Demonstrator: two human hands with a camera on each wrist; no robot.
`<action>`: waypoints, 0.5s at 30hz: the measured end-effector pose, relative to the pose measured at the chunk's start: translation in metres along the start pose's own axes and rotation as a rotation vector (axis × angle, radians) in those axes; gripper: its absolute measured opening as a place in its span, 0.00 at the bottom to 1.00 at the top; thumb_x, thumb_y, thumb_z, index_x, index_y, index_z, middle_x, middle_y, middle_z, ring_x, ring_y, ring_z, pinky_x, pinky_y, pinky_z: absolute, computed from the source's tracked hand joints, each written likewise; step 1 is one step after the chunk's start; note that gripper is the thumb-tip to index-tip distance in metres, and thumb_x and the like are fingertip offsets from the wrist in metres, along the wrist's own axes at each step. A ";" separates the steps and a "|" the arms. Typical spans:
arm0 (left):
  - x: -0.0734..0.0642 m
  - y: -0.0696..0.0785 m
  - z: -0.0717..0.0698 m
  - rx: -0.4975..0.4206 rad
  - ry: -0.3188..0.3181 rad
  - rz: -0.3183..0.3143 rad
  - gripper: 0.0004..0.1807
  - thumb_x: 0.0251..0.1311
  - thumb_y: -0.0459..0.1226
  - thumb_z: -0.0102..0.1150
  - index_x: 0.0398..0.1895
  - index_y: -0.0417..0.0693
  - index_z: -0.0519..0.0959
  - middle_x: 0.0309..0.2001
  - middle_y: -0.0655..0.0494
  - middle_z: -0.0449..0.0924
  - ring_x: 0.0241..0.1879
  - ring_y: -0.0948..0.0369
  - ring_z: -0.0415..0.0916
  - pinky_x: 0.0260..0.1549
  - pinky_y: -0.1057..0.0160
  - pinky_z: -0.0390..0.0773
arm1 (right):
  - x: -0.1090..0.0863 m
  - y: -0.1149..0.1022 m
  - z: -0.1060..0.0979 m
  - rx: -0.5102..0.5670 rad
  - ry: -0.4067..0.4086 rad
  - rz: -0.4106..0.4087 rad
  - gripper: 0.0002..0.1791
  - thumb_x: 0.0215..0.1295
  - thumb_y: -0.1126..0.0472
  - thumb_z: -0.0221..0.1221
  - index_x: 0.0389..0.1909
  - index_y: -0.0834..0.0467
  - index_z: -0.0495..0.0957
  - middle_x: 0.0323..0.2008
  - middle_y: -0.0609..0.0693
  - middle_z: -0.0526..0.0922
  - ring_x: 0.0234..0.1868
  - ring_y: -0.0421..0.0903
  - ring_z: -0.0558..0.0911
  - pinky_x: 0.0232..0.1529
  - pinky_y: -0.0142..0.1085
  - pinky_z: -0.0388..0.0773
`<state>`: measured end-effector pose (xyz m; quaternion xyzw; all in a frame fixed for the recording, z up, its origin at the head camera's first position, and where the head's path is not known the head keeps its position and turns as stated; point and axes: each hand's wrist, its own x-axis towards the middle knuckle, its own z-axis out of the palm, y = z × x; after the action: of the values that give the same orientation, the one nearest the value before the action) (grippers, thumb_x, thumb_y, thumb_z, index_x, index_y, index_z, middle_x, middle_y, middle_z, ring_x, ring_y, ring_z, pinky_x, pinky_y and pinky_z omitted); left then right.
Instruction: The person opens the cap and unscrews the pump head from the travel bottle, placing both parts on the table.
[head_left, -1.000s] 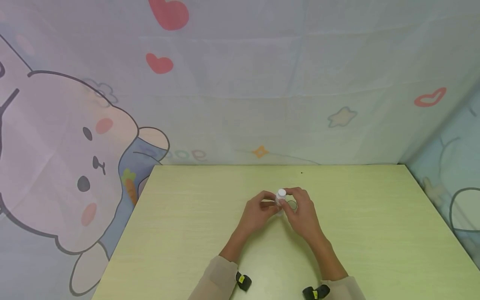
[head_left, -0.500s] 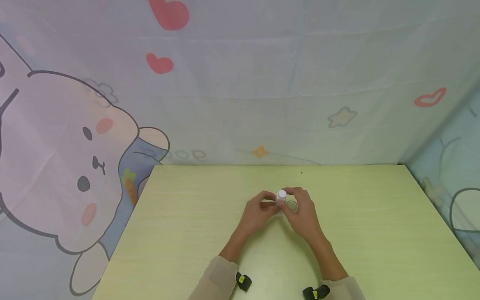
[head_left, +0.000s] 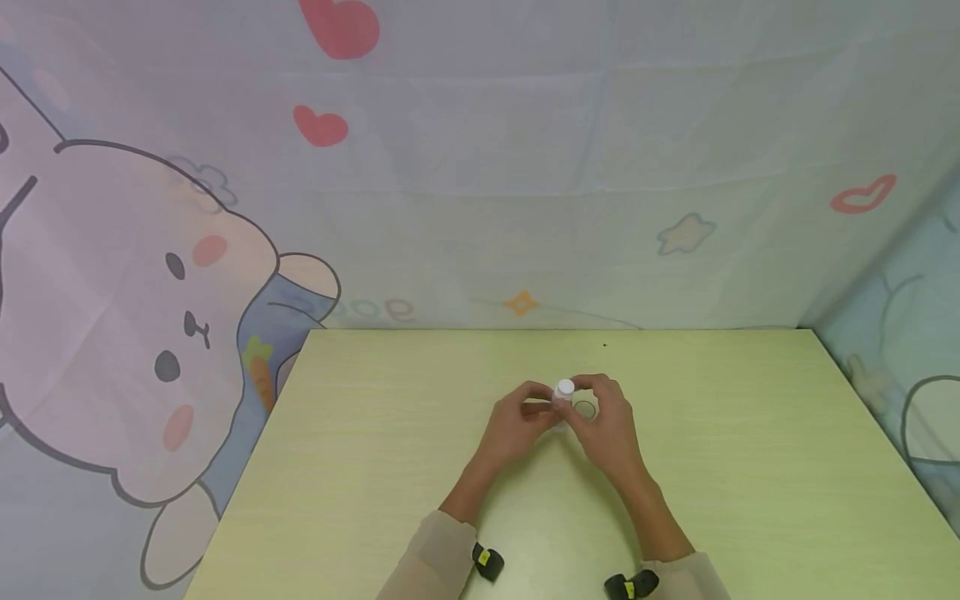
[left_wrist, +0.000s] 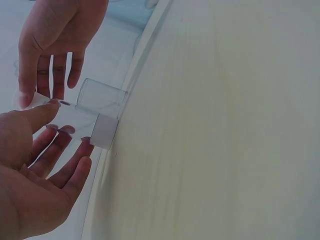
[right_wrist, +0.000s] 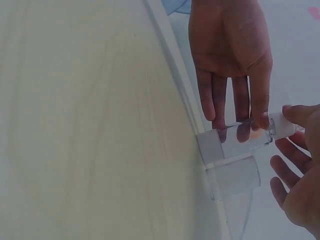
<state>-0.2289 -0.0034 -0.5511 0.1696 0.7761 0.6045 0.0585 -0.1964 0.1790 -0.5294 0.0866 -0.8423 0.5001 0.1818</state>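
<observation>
A clear bottle with a white cap and a white lower part stands upright on the table, between the two hands. My left hand holds its body, thumb on one side and fingers on the other, as the left wrist view shows. At the top, the thumb and fingers of my right hand pinch the cap; in the right wrist view the other fingers spread free beside the bottle. Close on the bottle's right stands a clear, open-topped glass. Whether the cap is loose cannot be seen.
The pale wooden table runs back to a printed cloth backdrop. A tiny dark speck lies near the far edge. Black wrist straps sit at the sleeve cuffs.
My right thumb has shifted slightly left across the front of the cap. The left hand, bottle and glass stay practically where they were.
</observation>
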 end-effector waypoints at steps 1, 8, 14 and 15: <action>0.000 0.000 0.000 -0.001 0.000 -0.001 0.13 0.70 0.44 0.71 0.54 0.60 0.82 0.57 0.60 0.84 0.56 0.58 0.86 0.51 0.59 0.86 | 0.000 0.000 0.000 0.000 -0.001 0.005 0.18 0.69 0.55 0.73 0.54 0.56 0.81 0.53 0.51 0.83 0.60 0.54 0.77 0.60 0.54 0.72; -0.001 0.001 0.000 -0.019 0.000 -0.011 0.13 0.70 0.44 0.71 0.54 0.59 0.82 0.58 0.60 0.84 0.58 0.57 0.85 0.51 0.59 0.86 | 0.001 0.001 0.000 -0.008 -0.003 -0.002 0.16 0.71 0.55 0.71 0.53 0.56 0.81 0.52 0.51 0.84 0.60 0.55 0.77 0.61 0.56 0.72; -0.001 0.001 0.001 -0.023 0.004 -0.015 0.13 0.69 0.44 0.72 0.54 0.59 0.83 0.57 0.59 0.84 0.58 0.57 0.85 0.51 0.59 0.86 | 0.001 0.000 -0.001 -0.007 -0.007 -0.032 0.15 0.73 0.57 0.69 0.54 0.58 0.82 0.53 0.53 0.84 0.61 0.56 0.78 0.62 0.59 0.72; -0.001 0.002 0.001 -0.023 0.005 -0.015 0.13 0.69 0.44 0.72 0.54 0.59 0.83 0.57 0.59 0.85 0.58 0.57 0.85 0.51 0.59 0.86 | 0.001 0.000 -0.001 -0.006 -0.007 -0.037 0.15 0.73 0.57 0.69 0.55 0.59 0.82 0.53 0.53 0.84 0.61 0.57 0.78 0.62 0.59 0.72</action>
<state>-0.2275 -0.0025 -0.5499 0.1616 0.7706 0.6133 0.0629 -0.1974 0.1797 -0.5284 0.1036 -0.8426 0.4938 0.1882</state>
